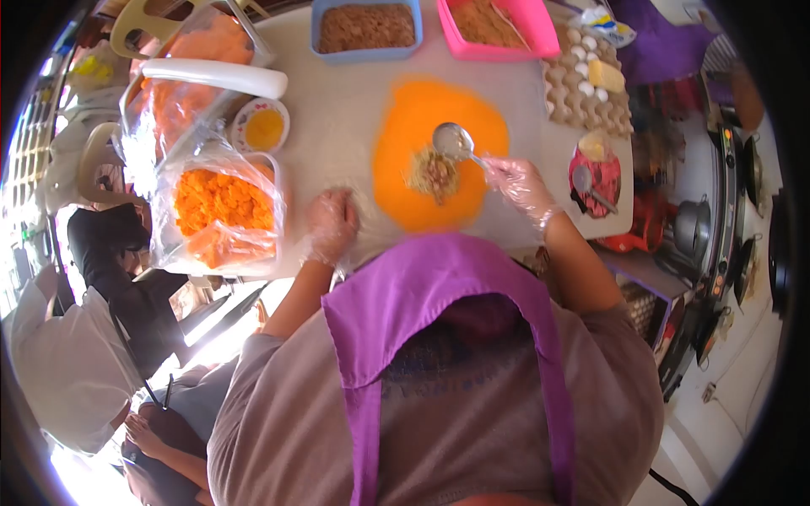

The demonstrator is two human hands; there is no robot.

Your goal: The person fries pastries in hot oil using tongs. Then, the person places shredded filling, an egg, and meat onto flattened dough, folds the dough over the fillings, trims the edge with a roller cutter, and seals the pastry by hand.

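Observation:
A flat, round sheet of orange dough lies on the table in front of me. A small heap of brownish, crumbly filling sits on its middle. My right hand, in a clear plastic glove, is closed on the handle of a metal spoon. The spoon's bowl is over the dough, just above the heap. Also gloved, my left hand rests on the table left of the dough, its fingers curled in and nothing visible in them.
At left are a plastic-lined tub of orange mash and a bowl of yellow liquid. Blue and pink tubs stand at the back. An egg tray and a pink dish are right. People sit at lower left.

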